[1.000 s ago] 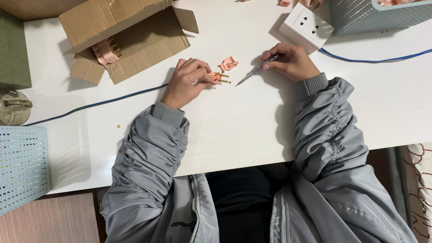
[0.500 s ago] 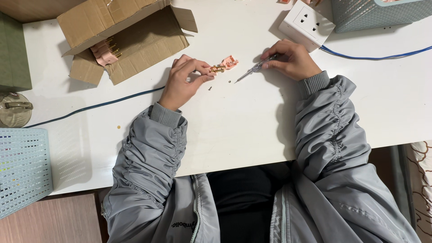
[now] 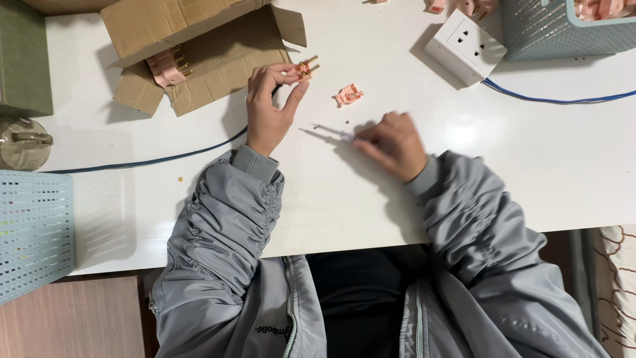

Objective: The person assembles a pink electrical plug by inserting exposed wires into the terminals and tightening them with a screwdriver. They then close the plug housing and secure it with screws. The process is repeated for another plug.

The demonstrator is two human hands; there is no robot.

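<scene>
Overhead, a white desk [image 3: 371, 199] carries an open cardboard box [image 3: 199, 53] holding pink plugs [image 3: 165, 66]. Left hand [image 3: 268, 109] pinches a pink plug part [image 3: 305, 67] above the desk; right hand [image 3: 394, 142] grips tweezers [image 3: 331, 130] resting on it.

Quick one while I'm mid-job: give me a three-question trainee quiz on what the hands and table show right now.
1. True or false: the left hand holds a small pink part with brass prongs lifted near the cardboard box.
2. What does the right hand hold? A) thin metal tool B) blue cable C) white socket block
3. Fill in: another pink part lies on the white table, between the two ____.

Key
1. True.
2. A: the thin metal tool points left from the fingers, its tip on the table.
3. hands.
</scene>
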